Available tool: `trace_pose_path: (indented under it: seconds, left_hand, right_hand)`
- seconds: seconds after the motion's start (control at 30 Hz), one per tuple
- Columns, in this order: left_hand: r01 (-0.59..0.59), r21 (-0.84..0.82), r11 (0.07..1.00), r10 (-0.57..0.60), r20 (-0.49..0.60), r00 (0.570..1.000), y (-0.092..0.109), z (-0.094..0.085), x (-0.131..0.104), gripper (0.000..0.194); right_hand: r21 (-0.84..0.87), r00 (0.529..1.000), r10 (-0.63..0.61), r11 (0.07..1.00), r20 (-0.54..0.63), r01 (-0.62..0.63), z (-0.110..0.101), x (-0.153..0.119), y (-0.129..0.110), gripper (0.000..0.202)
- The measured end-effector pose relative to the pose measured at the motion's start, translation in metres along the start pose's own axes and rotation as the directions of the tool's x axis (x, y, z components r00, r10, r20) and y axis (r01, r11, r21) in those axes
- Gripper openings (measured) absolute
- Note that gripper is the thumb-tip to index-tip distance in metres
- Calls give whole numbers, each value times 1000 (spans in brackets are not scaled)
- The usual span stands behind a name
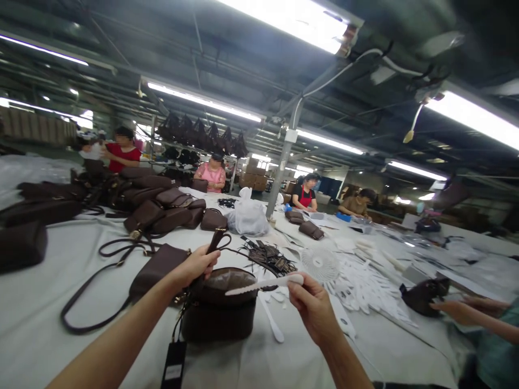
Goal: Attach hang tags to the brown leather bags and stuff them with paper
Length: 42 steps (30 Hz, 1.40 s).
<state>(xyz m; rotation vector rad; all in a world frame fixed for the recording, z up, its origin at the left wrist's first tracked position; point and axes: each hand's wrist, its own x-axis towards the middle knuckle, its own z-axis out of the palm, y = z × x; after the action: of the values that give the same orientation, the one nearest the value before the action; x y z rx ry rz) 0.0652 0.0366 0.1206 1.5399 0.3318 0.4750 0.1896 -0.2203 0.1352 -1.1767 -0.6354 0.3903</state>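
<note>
Before me on the table stands a dark brown handbag (219,320), its top open and a pale lining showing inside. My left hand (198,268) is closed around the bag's strap (216,241) at the left of the opening. Pinched in my right hand (311,303) is a white serrated plastic strip (259,284), flat and knife-shaped; its narrow end reaches over the bag's mouth. A black hang tag (174,363) dangles at the bag's left front. Another white strip (272,322) lies on the cloth just right of the bag.
A second brown bag (152,273) with a looped strap lies left, before a large bag pile (162,202). Dark tags (270,258), a white fan (320,263) and heaped white strips (365,283) lie right. A co-worker's hands (458,310) hold a dark bag at far right.
</note>
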Motion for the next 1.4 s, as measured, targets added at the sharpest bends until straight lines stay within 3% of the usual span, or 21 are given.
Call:
trace_pose_path:
  seconds: [0.13,0.27,0.43,0.73,0.93,1.03,1.13,1.2,1.4]
  left_hand:
    - [-11,-12,1000,11,9,1000,-5,-2,5,30]
    - [2,-43,999,-1,24,1000,-4,-3,4,28]
    - [-8,-67,998,10,31,999,-2,-2,-1,28]
    - [12,-54,998,-10,41,999,-5,-2,1,24]
    - [15,-64,998,-13,40,999,-9,-3,5,24]
    - [22,-80,997,-18,48,999,-9,-3,6,23]
    - [24,-96,995,-19,51,998,-9,-4,5,22]
    - [25,-108,994,-19,53,998,-9,-5,5,23]
    - [-40,-90,995,49,95,994,-5,-3,5,18]
  right_hand:
    - [14,999,53,999,13,-53,16,1,-6,31]
    - [8,986,164,986,31,-164,25,4,-1,46]
    - [-47,984,168,985,51,-166,32,8,11,48]
    - [2,971,205,978,126,-207,46,15,30,51]
    - [-212,957,256,951,136,-225,58,22,43,41]
    - [-442,948,203,894,247,-76,69,21,38,39]
    - [-553,905,162,828,394,93,75,23,37,30]
    - [-584,879,240,810,413,54,76,26,42,29]
    - [-599,809,436,790,394,-134,87,43,47,49]
